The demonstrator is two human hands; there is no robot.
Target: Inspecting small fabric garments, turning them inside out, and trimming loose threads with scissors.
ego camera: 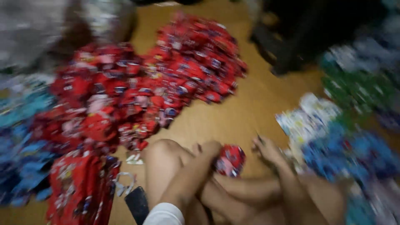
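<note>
Blur: red packet (230,160) print unreadable
Cut off: blue packets (18,166) at nine o'clock
Hidden: left hand (208,151) fingers, perhaps gripping

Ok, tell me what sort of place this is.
Probably a room at home used for sorting small packets, worked on the floor. A wooden floor holds a big heap of red packets, and the left hand holds a red packet.

Packet (230,160) between both hands, packet heap (146,83) behind on floor (233,116)
</note>
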